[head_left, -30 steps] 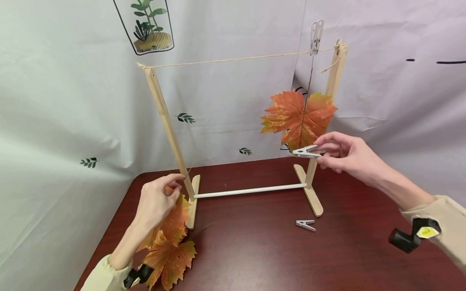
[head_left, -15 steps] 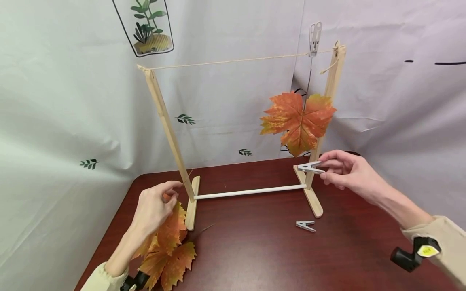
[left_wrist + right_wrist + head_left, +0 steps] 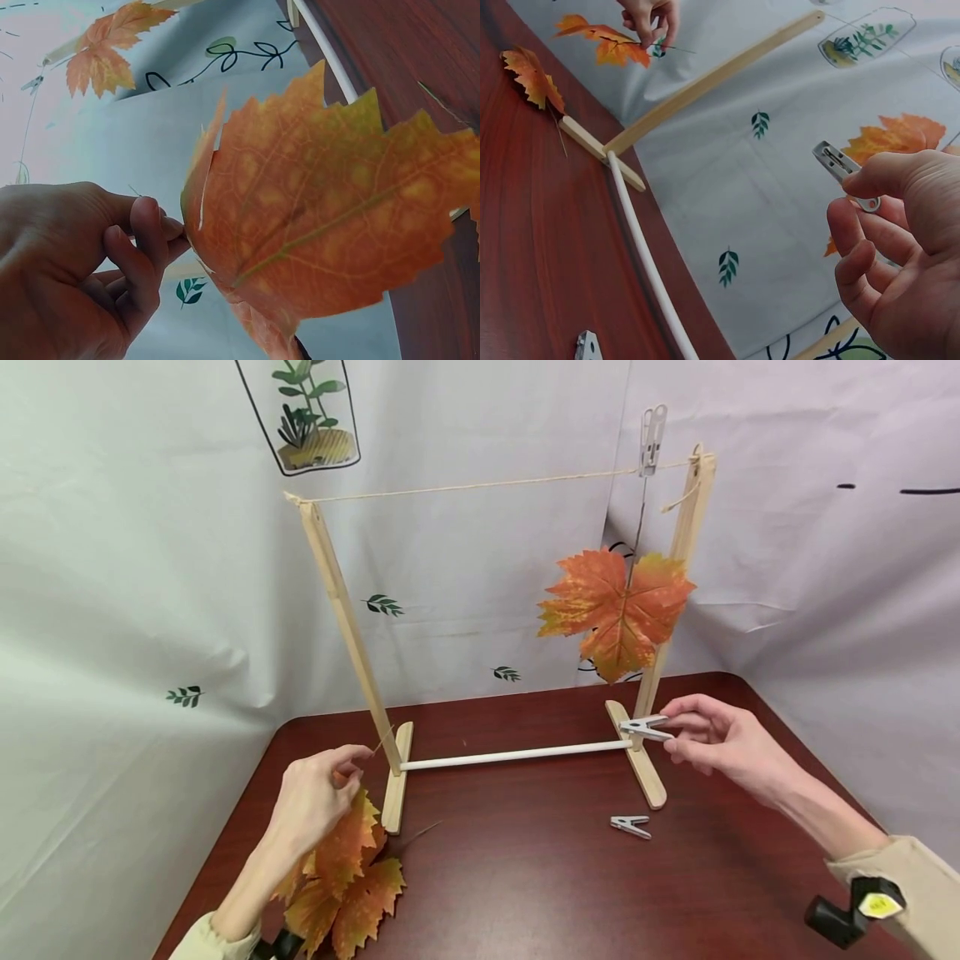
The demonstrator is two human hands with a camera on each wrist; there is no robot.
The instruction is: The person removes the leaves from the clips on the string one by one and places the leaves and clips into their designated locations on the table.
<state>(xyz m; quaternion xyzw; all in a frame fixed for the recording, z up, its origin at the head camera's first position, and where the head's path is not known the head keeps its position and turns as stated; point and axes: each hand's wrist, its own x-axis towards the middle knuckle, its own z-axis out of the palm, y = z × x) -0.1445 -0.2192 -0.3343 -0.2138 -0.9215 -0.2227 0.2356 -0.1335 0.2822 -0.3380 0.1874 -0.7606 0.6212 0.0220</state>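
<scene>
Held leaf (image 3: 341, 852) is pinched at its stem (image 3: 384, 739) by left grip (image 3: 315, 797), above counter (image 3: 525, 877) at left; clothespin (image 3: 645, 727) is pinched by right grip (image 3: 731, 745) near right post (image 3: 686, 522). Another leaf (image 3: 618, 614) is clipped to string (image 3: 480, 485) at far right.

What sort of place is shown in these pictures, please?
Probably an indoor tabletop set up for a staged activity: a dark red table, wrinkled printed sheeting behind it, and a wooden frame strung with cord.
</scene>
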